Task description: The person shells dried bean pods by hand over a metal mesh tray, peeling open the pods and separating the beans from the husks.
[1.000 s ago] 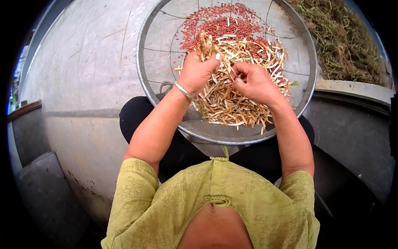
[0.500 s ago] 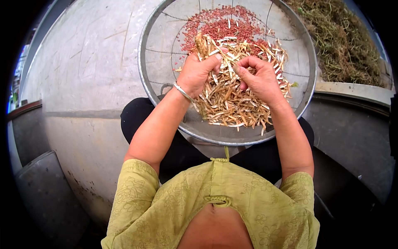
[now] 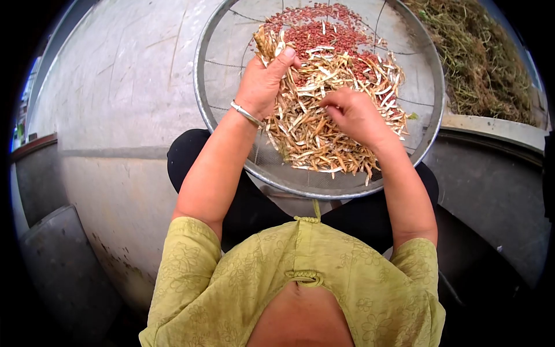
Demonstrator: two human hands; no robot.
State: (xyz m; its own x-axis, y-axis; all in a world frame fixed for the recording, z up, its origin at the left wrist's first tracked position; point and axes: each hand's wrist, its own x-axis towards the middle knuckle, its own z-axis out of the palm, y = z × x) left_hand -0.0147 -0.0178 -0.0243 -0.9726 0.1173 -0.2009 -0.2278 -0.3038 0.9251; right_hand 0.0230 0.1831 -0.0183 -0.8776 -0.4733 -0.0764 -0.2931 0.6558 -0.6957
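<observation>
A round mesh sieve point(image 3: 200, 87) with a metal rim rests across the lap. Dry bean pods point(image 3: 324, 141) are heaped in its near half, and loose red beans point(image 3: 321, 36) are spread over the far half. My left hand point(image 3: 260, 87), with a bangle at the wrist, is closed round a bunch of dry pods point(image 3: 267, 43) on the left of the heap. Over the right of the heap, my right hand point(image 3: 355, 115) has its fingers curled in a pinch. Whatever it may hold is hidden.
Dried plant stalks point(image 3: 474, 58) lie piled at the upper right, behind a pale ledge point(image 3: 491, 128). Pale concrete floor point(image 3: 121, 69) extends on the left. A dark grey panel point(image 3: 66, 260) stands at the lower left.
My left hand has moved up and left with the bunch of pods. My right hand has drawn apart from it and dropped slightly lower.
</observation>
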